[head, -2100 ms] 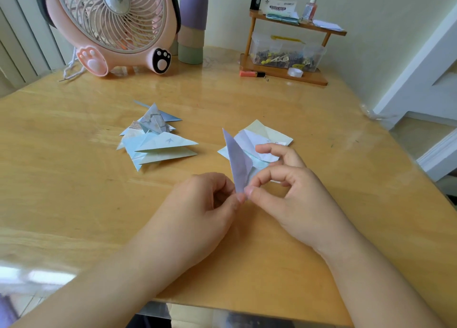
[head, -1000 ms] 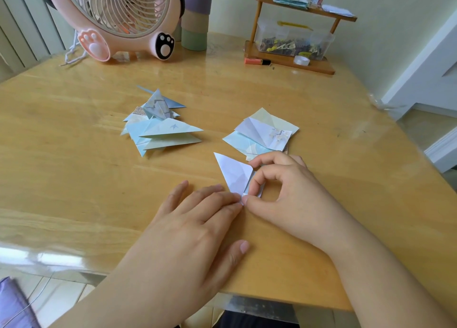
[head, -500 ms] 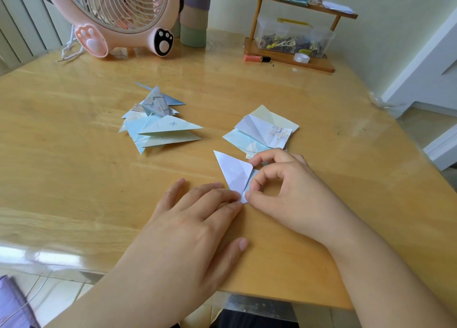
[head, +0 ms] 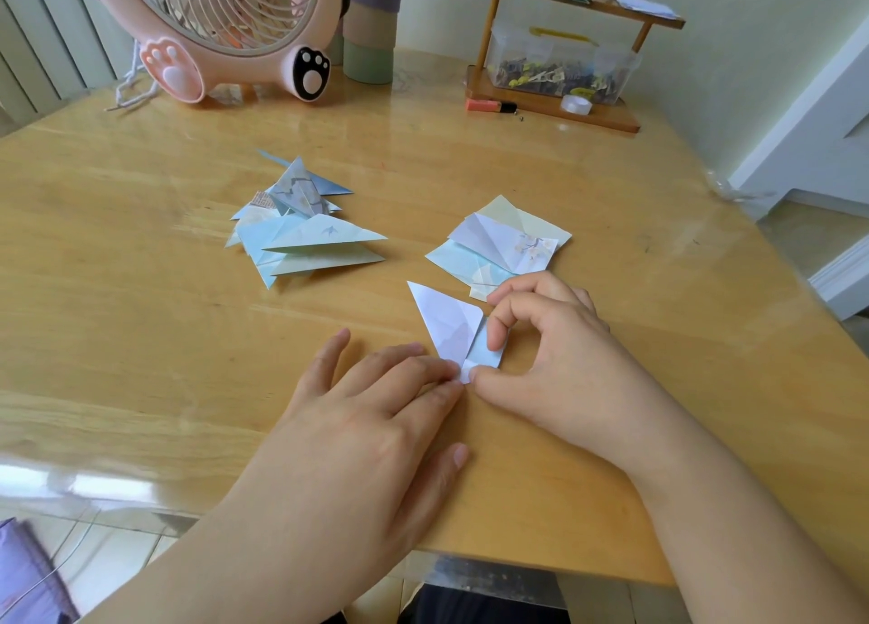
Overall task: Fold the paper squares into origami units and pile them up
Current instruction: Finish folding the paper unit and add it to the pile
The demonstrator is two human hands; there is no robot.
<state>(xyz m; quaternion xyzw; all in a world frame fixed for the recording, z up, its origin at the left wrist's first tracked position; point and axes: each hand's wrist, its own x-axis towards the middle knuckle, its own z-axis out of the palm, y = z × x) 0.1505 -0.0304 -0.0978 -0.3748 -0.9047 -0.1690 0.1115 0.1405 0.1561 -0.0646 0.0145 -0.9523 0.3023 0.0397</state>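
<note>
Head view looks down on both hands working at one small piece of paper on the wooden table [head: 141, 303]. The left hand [head: 371, 416] lies flat, palm down, fingers straight and slightly spread, with its fingertips [head: 446, 371] pressing the near tip of the folded paper [head: 451, 327] against the tabletop; the thumb rests loose on the wood nearer the table edge. The right hand [head: 559, 364] is arched over the paper's right side: its thumb tip meets the same near corner, just beside the left fingertips, and its curled forefinger presses down on the pale blue flap, so the piece is held between thumb and finger. The folded paper itself is a pale lilac triangle pointing away from the hands, with a narrow blue strip along its right edge under the forefinger.

Just beyond the right hand, almost touching its knuckles, lies a stack of paper squares [head: 498, 247], blue, lilac and cream sheets fanned loosely. Beyond the left hand and well apart from it sits the pile of finished units [head: 301, 228], pointed blue and patterned shapes heaped unevenly.

Far past the left hand stands a pink fan [head: 225, 26] with paw-shaped feet, and far past the right hand a small wooden shelf [head: 555, 106] holding a clear box
</note>
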